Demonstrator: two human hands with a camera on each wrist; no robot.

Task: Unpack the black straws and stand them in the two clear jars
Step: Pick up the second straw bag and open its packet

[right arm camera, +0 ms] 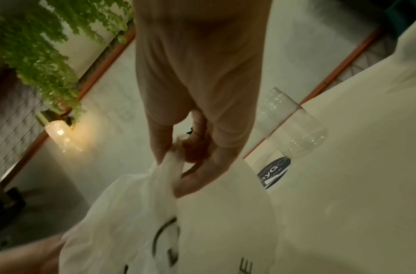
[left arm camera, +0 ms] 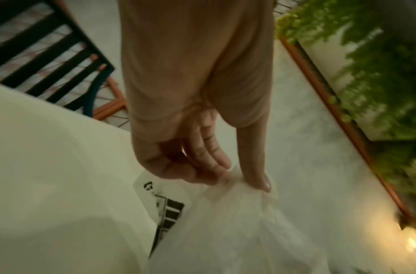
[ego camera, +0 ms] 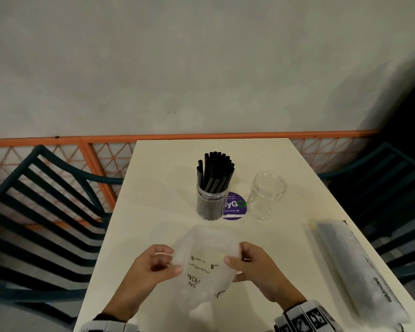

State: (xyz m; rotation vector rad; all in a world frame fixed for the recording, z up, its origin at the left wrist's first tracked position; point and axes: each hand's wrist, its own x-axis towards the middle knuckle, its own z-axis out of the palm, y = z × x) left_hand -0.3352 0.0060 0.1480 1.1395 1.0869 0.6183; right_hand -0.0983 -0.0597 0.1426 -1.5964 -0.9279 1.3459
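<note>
both hands, left hand (ego camera: 157,262) and right hand (ego camera: 252,264), pinch a crumpled translucent plastic bag (ego camera: 205,267) at lower centre; glossy black straws (ego camera: 215,172) fill one cylindrical clear jar (ego camera: 211,204).

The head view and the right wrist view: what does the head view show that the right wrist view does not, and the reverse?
Only the head view shows the jar full of black straws, the sealed straw packet at the table's right edge, the left hand and two dark chairs.

Only the right wrist view shows hanging green plants and a lit wall lamp.

Both show the right hand gripping the empty plastic bag, the empty clear jar, the purple sticker and the white table.
</note>
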